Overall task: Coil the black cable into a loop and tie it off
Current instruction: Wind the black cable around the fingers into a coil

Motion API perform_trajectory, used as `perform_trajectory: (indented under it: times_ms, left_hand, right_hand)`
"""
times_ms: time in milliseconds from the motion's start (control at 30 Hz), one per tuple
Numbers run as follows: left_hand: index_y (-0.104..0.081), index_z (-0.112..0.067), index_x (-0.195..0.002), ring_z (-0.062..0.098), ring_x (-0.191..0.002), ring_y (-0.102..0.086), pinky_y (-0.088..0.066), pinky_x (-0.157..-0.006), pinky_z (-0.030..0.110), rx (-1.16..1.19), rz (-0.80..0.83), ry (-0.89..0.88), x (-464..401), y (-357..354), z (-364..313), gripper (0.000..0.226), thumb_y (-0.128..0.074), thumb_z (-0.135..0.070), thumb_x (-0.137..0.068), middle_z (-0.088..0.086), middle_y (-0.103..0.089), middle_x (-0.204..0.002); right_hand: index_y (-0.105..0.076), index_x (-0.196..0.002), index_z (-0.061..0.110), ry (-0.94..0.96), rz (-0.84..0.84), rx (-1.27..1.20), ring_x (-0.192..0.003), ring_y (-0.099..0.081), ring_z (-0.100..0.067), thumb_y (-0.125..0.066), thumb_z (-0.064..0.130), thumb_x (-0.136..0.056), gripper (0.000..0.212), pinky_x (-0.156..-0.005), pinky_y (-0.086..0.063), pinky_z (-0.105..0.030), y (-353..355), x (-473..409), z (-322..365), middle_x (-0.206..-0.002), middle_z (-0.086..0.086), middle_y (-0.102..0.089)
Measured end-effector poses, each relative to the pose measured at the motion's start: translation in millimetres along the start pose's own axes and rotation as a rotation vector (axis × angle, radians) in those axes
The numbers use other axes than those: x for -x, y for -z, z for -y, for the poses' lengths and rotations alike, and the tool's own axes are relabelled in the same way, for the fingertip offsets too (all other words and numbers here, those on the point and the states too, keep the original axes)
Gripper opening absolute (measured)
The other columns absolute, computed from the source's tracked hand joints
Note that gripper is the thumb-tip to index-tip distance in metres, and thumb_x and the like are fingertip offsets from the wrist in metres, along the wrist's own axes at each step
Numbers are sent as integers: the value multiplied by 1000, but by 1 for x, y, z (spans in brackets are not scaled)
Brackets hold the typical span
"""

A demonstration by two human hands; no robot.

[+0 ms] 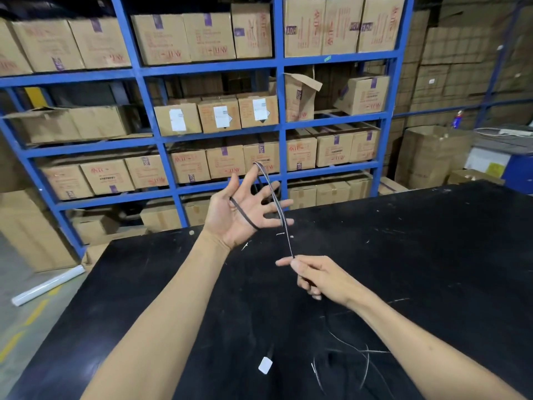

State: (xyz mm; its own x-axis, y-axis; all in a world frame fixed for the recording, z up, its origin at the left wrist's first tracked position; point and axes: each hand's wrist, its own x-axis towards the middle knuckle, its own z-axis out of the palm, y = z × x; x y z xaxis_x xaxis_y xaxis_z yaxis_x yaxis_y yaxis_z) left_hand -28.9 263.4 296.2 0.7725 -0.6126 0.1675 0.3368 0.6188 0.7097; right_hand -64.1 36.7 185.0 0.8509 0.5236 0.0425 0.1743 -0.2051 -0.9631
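I see my left hand [239, 215] raised above the far edge of the wide black bench [432, 255], palm turned toward me and fingers spread wide. The thin black cable [277, 203] is draped over it: one strand crosses the palm from near the thumb base down toward the heel of the hand, and another climbs to the tip of the index finger, bends over it and runs down across the other fingers. The fingers are not curled on the cable; it simply hangs over them.

From there the cable drops in a straight, taut-looking line to my right hand [317, 277], which is lower and nearer to me, just above the bench. That hand is nearly closed, thumb and forefinger pinching the cable, the other fingers tucked under.

Below the right hand the rest of the cable trails down onto the bench and lies in loose, uncoiled curves near the bottom edge of the view, hard to follow against the dark surface. A small white tag [265, 365] sits on the bench between my forearms, by a dark connector end.

Behind the bench stands a blue metal shelving rack [278, 96] filled with brown cardboard boxes [219, 115].
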Motion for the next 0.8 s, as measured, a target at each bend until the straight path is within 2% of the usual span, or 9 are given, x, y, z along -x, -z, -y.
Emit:
perform_trajectory:
  times_ms: [167, 267, 433, 567, 667, 700, 733, 767, 800]
  left_hand:
    - [-21, -42, -157, 64, -144, -4, -2, -110, 81, -89, 232, 273, 16, -14, 15, 57, -22, -60, -103, 11, -3, -169]
    - [-17, -44, -157, 64, -144, -1, -3, -113, 75, -194, 321, 553, 24, -16, 31, 59, -20, -63, -101, 3, -5, -170]
    - [-32, -44, -153, 56, -141, -26, -14, -118, 66, -449, 203, 868, 19, -17, 53, 57, -26, -64, -100, -4, -17, -168]
    - [-45, -43, -147, 32, -115, -46, -26, -109, 54, -501, 56, 850, 11, -10, 46, 55, -28, -64, -99, -5, -42, -149]
    - [-59, -42, -135, 28, -115, -48, -31, -106, 47, -594, -158, 741, 8, 1, 36, 50, -35, -65, -97, -4, -41, -151]
    - [-63, -40, -129, 23, -109, -53, -37, -99, 42, -627, -233, 692, 7, 4, 33, 49, -38, -66, -96, -10, -24, -159]
    - [-66, -38, -125, 17, -90, -52, -39, -84, 36, -653, -300, 639, 7, 7, 31, 49, -40, -67, -94, -7, -23, -106]
    - [-68, -36, -124, 15, -73, -42, -33, -70, 32, -685, -359, 590, 6, 11, 28, 52, -41, -68, -93, -6, -40, -100]
    - [-70, -35, -124, 15, -67, -31, -27, -66, 32, -718, -405, 556, 5, 14, 25, 54, -40, -68, -94, -4, -34, -96]
  right_hand:
    - [-84, -79, 32, -80, -159, 374, -48, -40, -11, -64, 94, -60, 67, -55, -35, -30, 36, -8, 6, -52, 4, -51]
    - [-81, -74, 40, -100, -68, 705, -56, -59, 1, -76, 81, -54, 47, -57, -49, -28, 74, -12, 37, -61, 13, -70]
    - [-78, -74, 34, -48, 164, 1047, -65, -68, -13, -86, 51, -71, 19, -63, -58, -32, 94, -29, 104, -71, 13, -74]
    - [-78, -84, 31, -20, 197, 1173, -75, -66, 3, -82, 38, -83, 8, -64, -46, -20, 95, -34, 129, -72, 20, -71]
    - [-77, -107, 32, 47, 74, 1285, -78, -62, -1, -72, 36, -89, 18, -63, -45, -21, 86, -28, 130, -80, 24, -60]
    - [-77, -112, 30, 58, 26, 1251, -79, -61, 1, -70, 35, -91, 22, -64, -47, -21, 82, -26, 128, -83, 25, -59]
    - [-78, -113, 27, 64, -25, 1176, -80, -62, 2, -69, 34, -93, 23, -67, -49, -21, 78, -24, 125, -85, 23, -62]
    - [-79, -111, 24, 71, -84, 1084, -82, -64, 1, -68, 32, -95, 21, -70, -52, -22, 74, -22, 120, -87, 20, -67]
    - [-81, -108, 22, 85, -155, 995, -83, -66, -1, -68, 30, -96, 20, -71, -53, -22, 69, -20, 116, -89, 16, -71]
